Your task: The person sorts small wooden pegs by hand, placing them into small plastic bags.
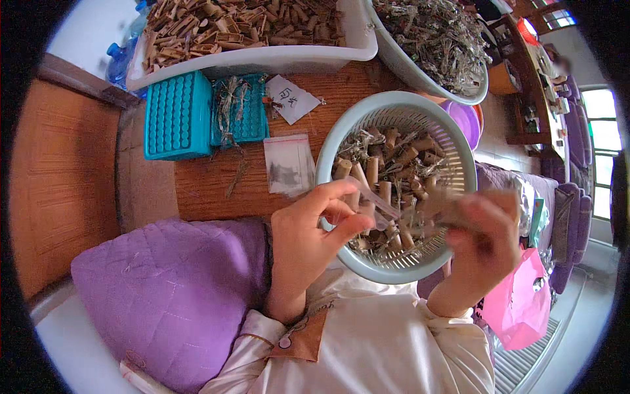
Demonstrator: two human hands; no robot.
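- Above the near half of the grey basket (341, 128), inside the circle of its rim, one clear plastic piece (382, 205) is held in the air; it is slender, and its long axis goes slantwise, with one end toward the far left of the rim and the other toward the near right.
- The left hand (305, 226) has thumb and forefinger closed on this piece, near its upper left end; the palm is outside the left edge of the basket.
- The right hand (485, 226) is over the right edge of the basket, apart from the left one; its fingers are bent beside a brownish blur (441, 207), and because of the blur I cannot tell if they grip it.
- Inside the basket lie many short tan tubes (373, 171), pointing in various directions, mixed with silvery strands.
- On the wooden surface, near its left edge, stands a teal rack (176, 117); a teal tray (252, 125) adjoins it, with a strand bundle (228, 108) on it; more to the right lie a white paper (294, 102) and a clear bag (289, 164).
- Along the far edge stands a white bin (315, 58) of tan pieces; by the far right corner, a grey tub (408, 69) of silvery scraps.
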